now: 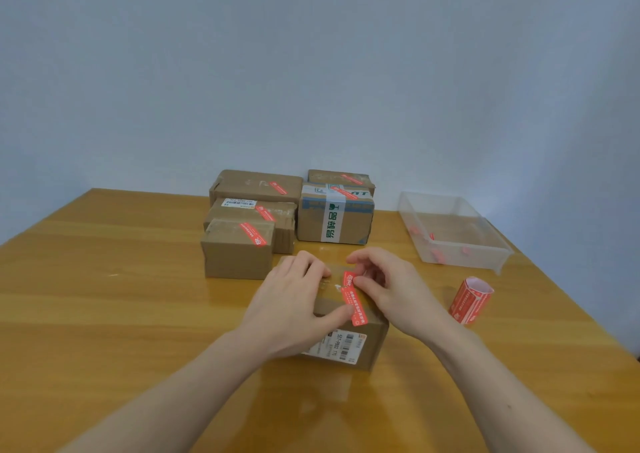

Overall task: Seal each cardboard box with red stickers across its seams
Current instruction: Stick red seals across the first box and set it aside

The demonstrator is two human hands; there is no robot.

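While six boxes [341, 314] sit, left hand [294, 300] presses, right hand [391, 290] pinches one sticker [352, 297].

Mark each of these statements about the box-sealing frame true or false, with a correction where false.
1. Both hands are on the nearest cardboard box. True.
2. The red sticker under the hands lies on that box's top. True.
3. The roll of red stickers stands to the left of the box. False: it stands to its right.
4. The clear plastic tray holds a cardboard box. False: only small red scraps.
5. The boxes at the back already carry red stickers. True.
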